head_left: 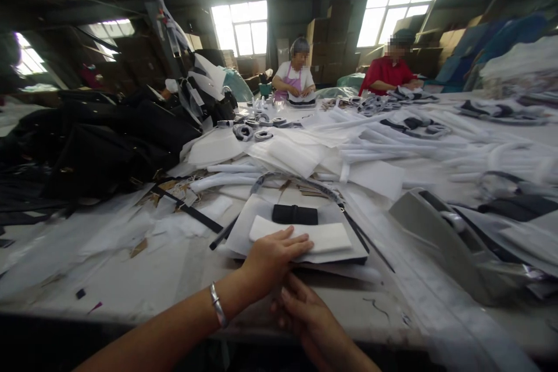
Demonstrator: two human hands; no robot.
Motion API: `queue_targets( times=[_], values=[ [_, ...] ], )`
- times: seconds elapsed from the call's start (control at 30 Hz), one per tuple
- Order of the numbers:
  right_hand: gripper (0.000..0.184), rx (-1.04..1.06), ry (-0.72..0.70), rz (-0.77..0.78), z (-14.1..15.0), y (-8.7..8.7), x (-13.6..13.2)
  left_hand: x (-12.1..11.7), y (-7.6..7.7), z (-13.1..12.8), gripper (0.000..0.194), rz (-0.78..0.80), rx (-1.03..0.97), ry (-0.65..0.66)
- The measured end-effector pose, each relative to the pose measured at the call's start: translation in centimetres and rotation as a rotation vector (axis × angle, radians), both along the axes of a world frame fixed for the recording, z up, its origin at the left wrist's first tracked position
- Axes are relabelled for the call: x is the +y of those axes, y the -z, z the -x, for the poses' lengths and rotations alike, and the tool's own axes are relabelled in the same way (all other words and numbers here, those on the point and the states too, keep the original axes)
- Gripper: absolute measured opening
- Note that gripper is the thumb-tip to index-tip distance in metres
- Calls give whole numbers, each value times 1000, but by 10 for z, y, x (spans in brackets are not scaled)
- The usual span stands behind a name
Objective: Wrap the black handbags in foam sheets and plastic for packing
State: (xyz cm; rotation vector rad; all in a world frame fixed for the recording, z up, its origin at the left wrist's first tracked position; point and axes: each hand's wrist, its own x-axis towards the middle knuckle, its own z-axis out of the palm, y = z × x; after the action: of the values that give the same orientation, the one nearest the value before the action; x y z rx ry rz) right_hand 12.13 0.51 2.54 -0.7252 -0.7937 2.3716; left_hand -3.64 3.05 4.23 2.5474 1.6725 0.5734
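A black handbag [361,260] lies flat before me, mostly covered by a thin white sheet [244,225]. Its wrapped handle [300,176] arches away from me. My left hand [274,251], with a silver bracelet at the wrist, rests with fingers stretched out on a folded white foam pad [329,237] on top of the bag. Just beyond the pad sits a small black strap piece [295,214]. Nearer the table edge, my right hand [307,309] is below the left one, fingers loosely apart, seemingly holding nothing; its fingertips are partly hidden.
Black bags [100,145] are heaped at the left. White foam sheets and strips [288,151] spread across the table. A grey tape dispenser [444,244] stands on the right. Two co-workers [293,75] work across the table. Scraps lie near the front edge.
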Motion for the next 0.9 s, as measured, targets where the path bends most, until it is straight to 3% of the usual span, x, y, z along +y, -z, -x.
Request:
queue_targets(
  times=[0.1, 0.23, 0.3, 0.43, 0.53, 0.6, 0.7, 0.77, 0.83, 0.9],
  values=[
    [49, -127, 55, 23, -23, 0, 4, -3, 11, 0, 43, -74, 23, 24],
    [41, -249, 316, 121, -60, 1, 19, -6, 23, 1, 42, -238, 117, 39],
    [41, -264, 376, 123, -68, 2, 32, -7, 25, 1, 42, -268, 149, 44],
    [37, -489, 303, -121, -66, 9, 57, -7, 20, -2, 45, -248, 184, 11],
    [42, -693, 251, -300, -68, 13, 61, -8, 18, -5, 43, -273, 200, -4],
    [40, -782, 310, -607, -77, 13, 56, -10, 20, -7, 41, -323, 203, -11],
    [5, -864, 471, -1558, -96, 6, 49, -12, 25, -8, 39, -369, 207, -25],
    [36, -911, 466, -2038, -103, 1, 54, -13, 28, -7, 40, -365, 229, -27],
    [54, -1010, 372, -2240, -104, 1, 65, -13, 29, -6, 40, -367, 251, -25],
    [56, -1067, 287, -2298, -103, 7, 78, -13, 28, -7, 39, -378, 260, -28]
  ],
)
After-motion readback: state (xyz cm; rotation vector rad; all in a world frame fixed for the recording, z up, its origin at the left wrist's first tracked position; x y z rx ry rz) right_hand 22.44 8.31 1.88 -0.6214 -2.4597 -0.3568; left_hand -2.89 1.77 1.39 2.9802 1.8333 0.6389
